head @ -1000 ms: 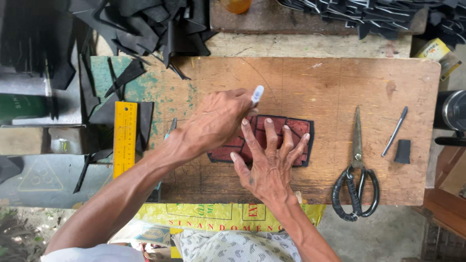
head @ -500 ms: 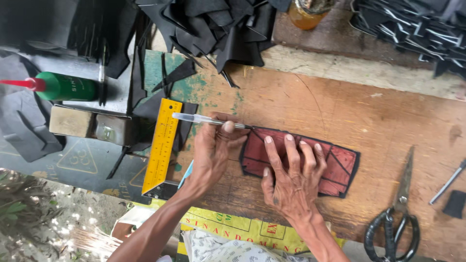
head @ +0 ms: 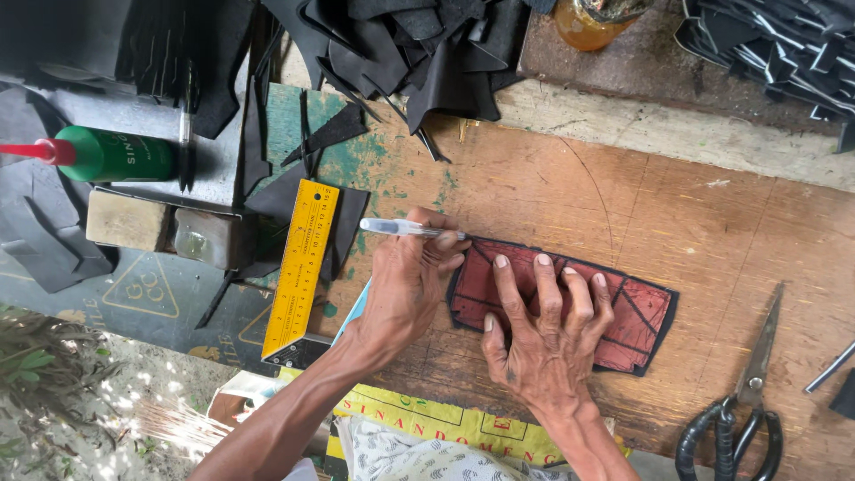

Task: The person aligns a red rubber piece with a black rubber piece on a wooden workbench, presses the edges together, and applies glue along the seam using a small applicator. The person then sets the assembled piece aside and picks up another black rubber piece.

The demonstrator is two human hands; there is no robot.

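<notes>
Lying flat on the wooden board (head: 677,205), a dark red piece with black edges (head: 646,316) is pressed down by the right hand (head: 543,334), whose fingers (head: 548,285) are spread wide over it. Nothing is gripped by this hand; it is only laid on top. A clear pen (head: 410,229) is held in the left hand (head: 401,285), pinched tight between thumb and fingers, and its tip is set at the far left corner of the red piece. A yellow ruler (head: 301,267) is seen just left of the left hand, lying tilted on the board. Black-handled scissors (head: 744,410) are laid to the right, well apart from the red piece. A green bottle with a red tip (head: 111,153) is placed on its side at the far left. Black scraps (head: 401,53) are piled at the far edge of the board, and an orange jar (head: 592,22) is partly seen beside them
</notes>
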